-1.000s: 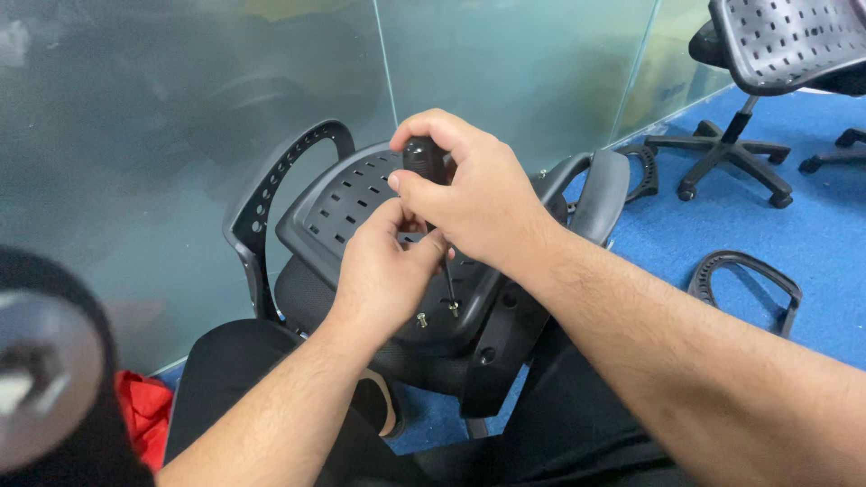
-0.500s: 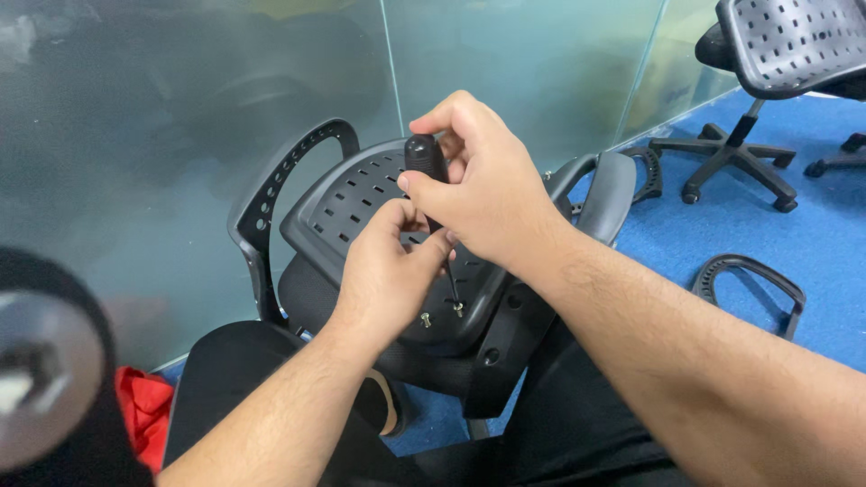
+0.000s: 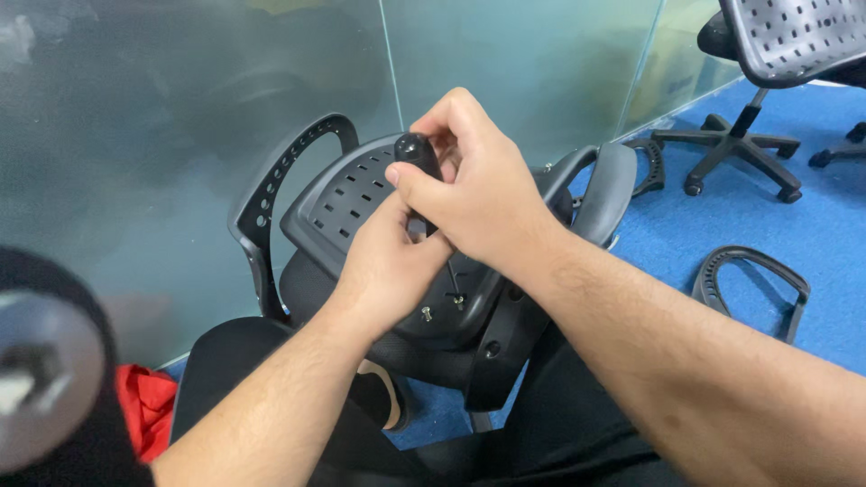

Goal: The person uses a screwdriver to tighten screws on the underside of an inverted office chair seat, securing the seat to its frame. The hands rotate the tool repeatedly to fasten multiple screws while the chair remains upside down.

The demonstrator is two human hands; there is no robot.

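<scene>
Our right hand (image 3: 483,194) grips the black screwdriver (image 3: 417,162) upright, tip down into the chair seat (image 3: 361,194), our left hand (image 3: 392,261) pinching its shaft, loose armrest (image 3: 753,280) lying nearby.

The black perforated plastic chair seat (image 3: 361,194) lies near centre; the loose black curved armrest (image 3: 753,275) lies right (on blue carpet (image 3: 767,216)); the upright black office chair (image 3: 776,54) stands far right.
</scene>
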